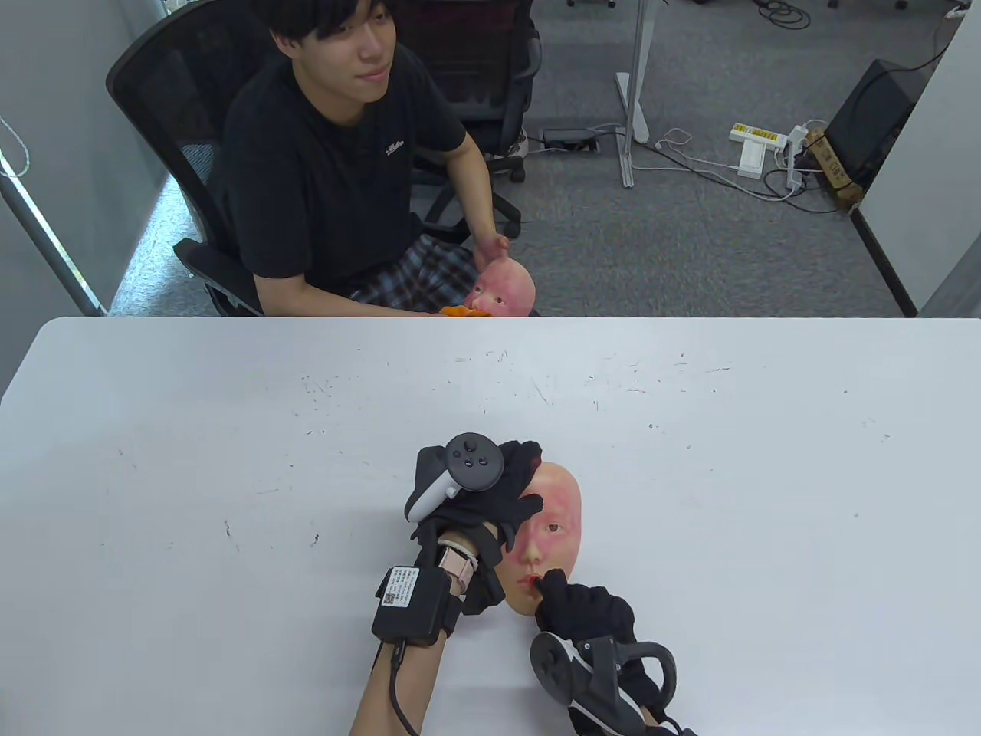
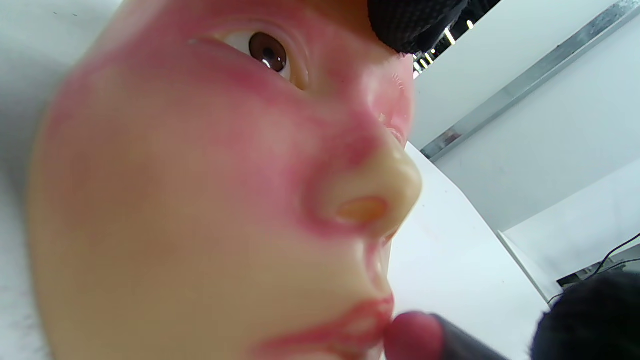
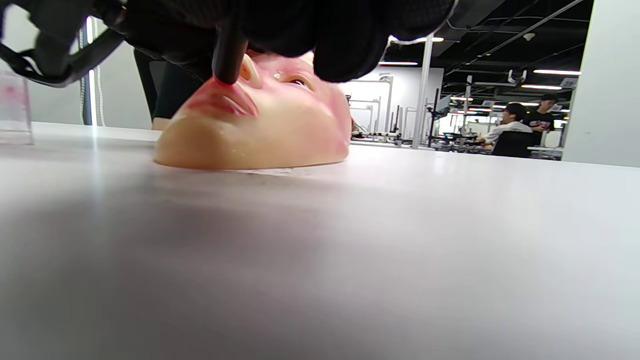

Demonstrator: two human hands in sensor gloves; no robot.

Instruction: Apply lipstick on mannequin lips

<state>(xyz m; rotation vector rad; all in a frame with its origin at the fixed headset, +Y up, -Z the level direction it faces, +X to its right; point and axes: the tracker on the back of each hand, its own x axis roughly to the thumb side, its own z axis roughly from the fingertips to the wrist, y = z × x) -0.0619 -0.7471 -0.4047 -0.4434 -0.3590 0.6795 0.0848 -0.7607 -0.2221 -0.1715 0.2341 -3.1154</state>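
A mannequin face (image 1: 556, 529) lies face up on the white table (image 1: 230, 429), near the front edge. Its cheeks are stained pink and its lips (image 2: 345, 330) are red. My left hand (image 1: 490, 491) rests on the face's left side and forehead and steadies it. My right hand (image 1: 586, 613) holds a dark lipstick (image 3: 229, 57). Its pink tip (image 2: 412, 335) touches the lips. In the right wrist view the face (image 3: 270, 125) shows from the chin side, with the lipstick pressed on the lips (image 3: 220, 102).
A person in a black shirt (image 1: 337, 161) sits across the table and holds a second mannequin face (image 1: 502, 287). A clear cup (image 3: 15, 107) stands on the table to the left in the right wrist view. A power strip and cables (image 1: 759, 142) lie on the floor.
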